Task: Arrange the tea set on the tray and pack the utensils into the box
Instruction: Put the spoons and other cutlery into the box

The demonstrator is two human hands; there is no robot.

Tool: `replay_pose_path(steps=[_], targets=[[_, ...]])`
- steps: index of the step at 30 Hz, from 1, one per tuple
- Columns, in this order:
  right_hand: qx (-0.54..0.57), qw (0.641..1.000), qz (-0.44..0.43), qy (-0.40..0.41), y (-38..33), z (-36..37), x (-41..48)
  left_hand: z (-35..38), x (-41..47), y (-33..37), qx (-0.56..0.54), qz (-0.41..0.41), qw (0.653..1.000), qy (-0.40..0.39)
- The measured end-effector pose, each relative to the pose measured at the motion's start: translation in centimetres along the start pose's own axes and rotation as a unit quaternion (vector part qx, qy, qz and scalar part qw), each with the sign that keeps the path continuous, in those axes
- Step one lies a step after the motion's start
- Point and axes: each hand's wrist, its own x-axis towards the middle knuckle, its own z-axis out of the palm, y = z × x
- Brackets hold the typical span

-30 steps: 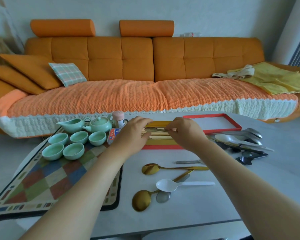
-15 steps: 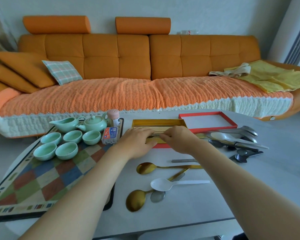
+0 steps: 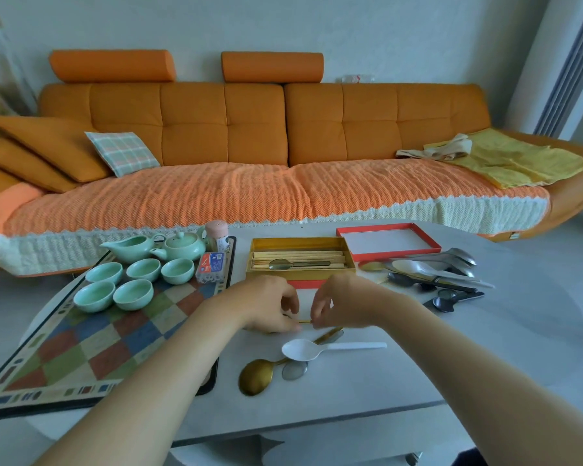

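Observation:
The gold box stands mid-table and holds wooden chopsticks and a dark spoon. Just in front of it, my left hand and my right hand are curled over a gold spoon lying on the table. Only a thin stretch of its handle shows between them. A white plastic spoon, a second gold spoon and a silver spoon lie nearer me. On the checkered tray at the left are a pale green teapot, a pitcher and several cups.
The red box lid lies right of the gold box. A heap of metal and plastic spoons sits at the right. A pink-capped jar and a small packet stand on the tray's far corner. An orange sofa runs behind the table.
Both hands drew back from the gold box, leaving the dark spoon inside, and came down on the gold spoon on the table nearer me.

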Motion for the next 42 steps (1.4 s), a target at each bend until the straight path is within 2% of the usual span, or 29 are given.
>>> replay_pose_path(steps=[5, 11, 18, 21, 26, 31, 36, 42], targets=[[0.008, 1.0, 0.014, 0.01, -0.5, 0.6, -0.4, 0.4, -0.8, -0.7, 0.014, 0.003, 1.0, 0.002], [-0.059, 0.997, -0.006, 0.038, -0.7, 0.7, -0.2, 0.1, -0.6, -1.3, -0.016, 0.007, 0.999, 0.031], [-0.065, 0.99, -0.044, 0.114, 0.2, -1.3, 0.8, -1.6, 0.6, -2.4, -0.086, 0.02, 0.982, 0.167], [-0.061, 0.982, -0.042, 0.173, 1.4, -2.1, 1.9, -1.7, 1.7, -2.7, -0.109, 0.019, 0.967, 0.23], [-0.048, 0.971, -0.022, 0.233, 3.0, -1.8, 4.7, -0.7, 4.4, -3.3, -0.069, -0.007, 0.953, 0.295], [-0.025, 0.975, 0.019, 0.22, 3.9, -0.7, 7.3, 0.1, 6.1, -4.3, 0.014, -0.032, 0.965, 0.261], [-0.005, 0.986, 0.05, 0.157, 3.1, -0.4, 9.2, 1.2, 6.3, -5.4, 0.043, -0.029, 0.983, 0.174], [0.018, 0.991, 0.027, 0.129, 3.1, 0.2, 9.1, 1.4, 6.3, -5.8, 0.077, -0.055, 0.985, 0.143]])
